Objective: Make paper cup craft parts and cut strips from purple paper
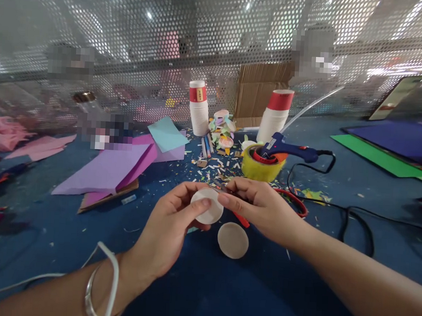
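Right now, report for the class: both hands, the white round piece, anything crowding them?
Left hand pinching white round piece. Right hand at its edge, grip partly hidden. Second round piece below hands; yellow tape roll and glue gun beyond.

Open low across the near side of the bench [196,296], between left arm [62,291] and right arm [353,276], with just a disc [233,240] to skirt. Also open left of the left hand [172,217], as far as the folded paper [100,171]. Blocked beyond the right hand [261,208] by the tape [249,169] and glue gun [299,153], and higher up by a slanting glue stick [313,106]. Passable between left cups [199,115] and right cups [275,115] only above the paper litter [224,126]. Barred along the far edge by the mesh [218,21]. Crossed toward the right edge by a black cord [342,226], short of the stacked sheets [388,143].
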Demonstrator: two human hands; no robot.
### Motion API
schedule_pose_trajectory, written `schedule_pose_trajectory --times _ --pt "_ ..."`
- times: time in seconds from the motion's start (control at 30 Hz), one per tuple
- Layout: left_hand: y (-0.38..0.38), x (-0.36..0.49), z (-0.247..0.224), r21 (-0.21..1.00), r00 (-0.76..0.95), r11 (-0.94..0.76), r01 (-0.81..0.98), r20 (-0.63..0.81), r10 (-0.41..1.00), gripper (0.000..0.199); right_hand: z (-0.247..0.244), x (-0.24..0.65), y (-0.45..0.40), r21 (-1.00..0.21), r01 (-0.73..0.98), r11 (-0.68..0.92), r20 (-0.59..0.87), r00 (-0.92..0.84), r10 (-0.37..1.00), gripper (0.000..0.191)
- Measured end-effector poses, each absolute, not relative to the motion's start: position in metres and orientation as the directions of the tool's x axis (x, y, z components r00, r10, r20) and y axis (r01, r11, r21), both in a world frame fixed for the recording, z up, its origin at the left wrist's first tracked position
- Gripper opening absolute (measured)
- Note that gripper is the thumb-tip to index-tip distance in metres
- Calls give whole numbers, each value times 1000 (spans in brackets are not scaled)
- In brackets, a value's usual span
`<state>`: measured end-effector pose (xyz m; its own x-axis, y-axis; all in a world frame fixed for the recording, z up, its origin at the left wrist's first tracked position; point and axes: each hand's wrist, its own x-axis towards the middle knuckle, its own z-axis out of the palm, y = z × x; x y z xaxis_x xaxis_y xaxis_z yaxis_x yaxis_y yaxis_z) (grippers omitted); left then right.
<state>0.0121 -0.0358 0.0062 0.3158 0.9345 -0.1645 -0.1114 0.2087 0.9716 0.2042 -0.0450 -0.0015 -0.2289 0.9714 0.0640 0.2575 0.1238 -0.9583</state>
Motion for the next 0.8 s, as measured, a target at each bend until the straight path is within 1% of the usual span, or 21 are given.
schedule_pose_trajectory --times 0.1,0.2,0.27,0.37,0.47,0.57,0.63,0.7,0.8 --pt "-36 11 7 972 345 197 -128 -143 928 21 -1 204 -45 -958 256 128 66 -237 969 40" --pt "-36 10 10 952 408 222 -208 -122 905 16 0 205 -45 -950 261 171 107 -242 964 40" --pt "-35 10 12 922 456 275 -273 -128 881 12 1 207 -44 -944 260 203 142 -235 961 41" --pt "-33 8 16 857 524 388 -340 -170 835 13 1 208 -44 -934 260 246 193 -215 957 40" --pt "-32 8 17 800 582 479 -362 -208 786 13 0 209 -44 -939 242 244 197 -202 959 39" --pt "-31 6 15 785 637 508 -355 -195 746 17 -1 210 -44 -946 227 231 187 -202 961 38" --pt "-30 5 13 797 654 493 -350 -169 737 17 0 210 -44 -939 241 247 203 -194 960 37" --pt "-28 4 12 834 637 438 -335 -142 758 16 1 211 -45 -932 250 262 219 -187 958 36" --pt "-23 2 11 929 554 253 -271 -64 830 15 3 212 -46 -936 238 261 221 -181 958 37"
